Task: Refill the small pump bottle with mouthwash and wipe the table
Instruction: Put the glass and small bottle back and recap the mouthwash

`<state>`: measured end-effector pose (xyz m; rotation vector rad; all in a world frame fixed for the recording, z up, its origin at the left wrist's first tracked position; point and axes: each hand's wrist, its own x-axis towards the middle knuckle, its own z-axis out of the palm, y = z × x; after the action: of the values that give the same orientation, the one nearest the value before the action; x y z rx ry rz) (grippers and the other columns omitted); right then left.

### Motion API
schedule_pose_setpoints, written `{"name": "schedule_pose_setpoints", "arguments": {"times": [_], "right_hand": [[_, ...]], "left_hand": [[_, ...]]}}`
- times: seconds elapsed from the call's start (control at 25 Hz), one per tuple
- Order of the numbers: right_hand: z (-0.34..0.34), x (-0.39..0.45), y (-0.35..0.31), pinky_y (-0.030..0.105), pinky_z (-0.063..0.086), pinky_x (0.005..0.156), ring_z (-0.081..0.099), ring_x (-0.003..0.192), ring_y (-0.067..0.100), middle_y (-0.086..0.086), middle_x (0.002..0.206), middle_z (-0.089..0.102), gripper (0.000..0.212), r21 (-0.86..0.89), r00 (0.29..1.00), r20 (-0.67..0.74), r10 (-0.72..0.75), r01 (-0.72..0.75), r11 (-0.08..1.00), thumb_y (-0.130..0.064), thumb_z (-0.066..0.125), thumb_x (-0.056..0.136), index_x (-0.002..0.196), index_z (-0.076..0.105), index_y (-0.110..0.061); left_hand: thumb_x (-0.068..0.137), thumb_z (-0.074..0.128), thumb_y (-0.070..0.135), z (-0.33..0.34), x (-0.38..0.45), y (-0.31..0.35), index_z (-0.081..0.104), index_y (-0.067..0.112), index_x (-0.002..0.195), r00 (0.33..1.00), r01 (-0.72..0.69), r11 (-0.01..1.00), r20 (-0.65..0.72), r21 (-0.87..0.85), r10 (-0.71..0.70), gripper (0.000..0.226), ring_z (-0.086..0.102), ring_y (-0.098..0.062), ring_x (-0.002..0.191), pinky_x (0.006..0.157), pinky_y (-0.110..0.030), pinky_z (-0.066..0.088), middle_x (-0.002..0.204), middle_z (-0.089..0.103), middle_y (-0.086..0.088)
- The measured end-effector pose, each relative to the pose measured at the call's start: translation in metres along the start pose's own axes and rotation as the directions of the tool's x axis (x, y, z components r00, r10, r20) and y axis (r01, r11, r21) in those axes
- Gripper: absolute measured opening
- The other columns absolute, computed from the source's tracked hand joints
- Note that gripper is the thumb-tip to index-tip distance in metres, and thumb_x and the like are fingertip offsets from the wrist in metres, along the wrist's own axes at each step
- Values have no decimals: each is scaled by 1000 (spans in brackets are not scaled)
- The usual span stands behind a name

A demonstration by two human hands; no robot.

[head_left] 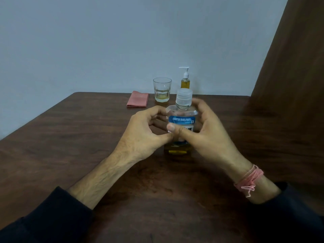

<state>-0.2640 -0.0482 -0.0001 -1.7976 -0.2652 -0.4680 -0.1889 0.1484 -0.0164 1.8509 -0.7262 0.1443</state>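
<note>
A clear mouthwash bottle (pixel 182 120) with a blue label and a translucent cap (pixel 184 96) stands upright on the middle of the wooden table (pixel 70 137). A little yellow liquid shows at its bottom. My right hand (pixel 210 134) grips it from the right, thumb across the front label and fingers behind. On the bottle's left side, my left hand (pixel 140 134) holds it with curled fingers at the shoulder and the thumb low on the front. Behind it, near the wall, the small pump bottle (pixel 185 83) stands with yellow liquid in it and its white pump on.
A glass tumbler (pixel 162 90) with a shallow layer of yellowish liquid stands left of the pump bottle. A folded pink cloth (pixel 138 99) lies left of the glass by the table's far edge. A brown panel (pixel 289 67) rises at the right.
</note>
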Motion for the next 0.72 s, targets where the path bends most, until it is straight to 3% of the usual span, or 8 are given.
{"name": "schedule_pose_setpoints", "arguments": {"times": [0.04, 0.12, 0.2, 0.32, 0.52, 0.64, 0.72], "right_hand": [[0, 0, 5, 10, 60, 89, 70, 119, -12, -31, 131, 71, 68, -117, 1000, 11, 28, -26, 993, -41, 91, 85, 143, 55, -44], [-2, 1, 13, 15, 62, 91, 70, 116, -9, -26, 125, 74, 61, -252, 998, -34, 47, -54, 966, -38, 90, 90, 142, 58, -41], [-5, 4, 17, 23, 65, 92, 73, 111, -4, -19, 122, 76, 57, -281, 992, -93, 84, -107, 954, -38, 89, 91, 141, 62, -37], [-11, 11, 22, 21, 67, 86, 76, 102, -7, -17, 112, 81, 52, -282, 981, -161, 110, -152, 947, -36, 93, 88, 135, 71, -33], [-31, 28, 39, 8, 60, 82, 75, 95, -14, -17, 105, 80, 53, -278, 964, -227, 136, -198, 940, -16, 92, 90, 139, 73, -21], [-49, 44, 51, 3, 56, 80, 70, 83, -21, -20, 101, 73, 54, -313, 953, -260, 155, -235, 920, -5, 89, 92, 142, 71, -16], [-65, 57, 60, 3, 57, 84, 67, 85, -17, -19, 103, 71, 55, -338, 943, -286, 171, -266, 903, -3, 87, 93, 144, 70, -16]], "left_hand": [[81, 104, 27, 0, 1, -2, 79, 31, 131, 1000, 26, 999, 3, -23, -26, 57, 85, -8, 109, 96, -41, 71, 116, 87, 13], [78, 107, 21, 1, 2, -2, 81, 31, 132, 997, 74, 996, -14, -41, -75, 60, 85, -5, 109, 96, -34, 71, 115, 89, 15], [75, 108, 21, 4, 5, -2, 82, 36, 127, 993, 119, 991, -20, -60, -120, 59, 85, 2, 104, 90, -20, 68, 110, 88, 21], [76, 108, 19, 16, 17, -1, 80, 31, 135, 986, 164, 986, -6, -17, -165, 65, 82, 8, 102, 84, -11, 64, 107, 87, 24], [82, 105, 28, 50, 54, 0, 80, 30, 142, 988, 151, 966, -60, 209, -142, 65, 83, 2, 104, 98, -32, 70, 119, 88, 12], [84, 102, 41, 74, 75, 1, 79, 37, 141, 990, 128, 917, -104, 377, -95, 62, 82, 1, 105, 100, -32, 68, 118, 87, 18], [84, 103, 41, 91, 94, 2, 79, 36, 143, 989, 134, 919, -102, 371, -103, 64, 81, -1, 109, 105, -35, 67, 122, 87, 16]]}}
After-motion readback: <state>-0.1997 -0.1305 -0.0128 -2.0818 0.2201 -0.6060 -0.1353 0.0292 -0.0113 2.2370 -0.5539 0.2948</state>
